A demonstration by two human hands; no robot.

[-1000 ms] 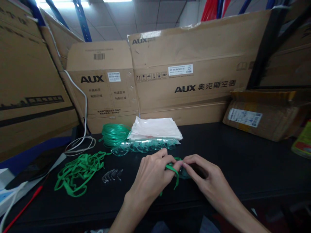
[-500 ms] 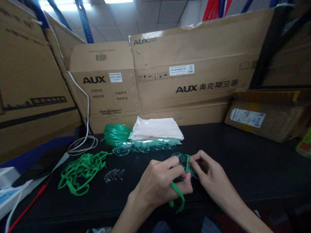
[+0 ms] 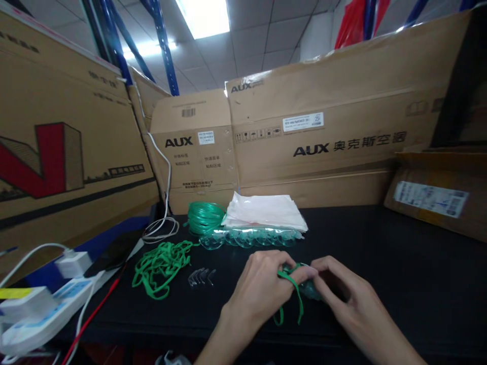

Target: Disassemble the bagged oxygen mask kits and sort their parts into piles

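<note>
My left hand (image 3: 262,281) is closed, thumb against fingers, on a narrow green strap (image 3: 299,299) whose loose ends hang below it. Close beside it, my right hand (image 3: 344,286) pinches the edge of a clear green plastic piece (image 3: 310,290). Both hands cover most of that piece, so its full shape is hidden. Left of them lie several small bent clear strips (image 3: 201,277) and a tangled heap of green straps (image 3: 162,268). Farther back is a row of clear green rounded plastic pieces (image 3: 247,238), beside a coil of green tubing (image 3: 205,218).
A stack of white sheets or bags (image 3: 266,210) lies behind the row on the black table (image 3: 380,253). Large cardboard panels (image 3: 281,167) wall the back. A carton (image 3: 418,203) sits at right; a power strip (image 3: 45,317) with cables occupies the left.
The view has tilted up and turned left. My left hand has rolled over the strap, and the plastic piece is now more hidden between my hands.
</note>
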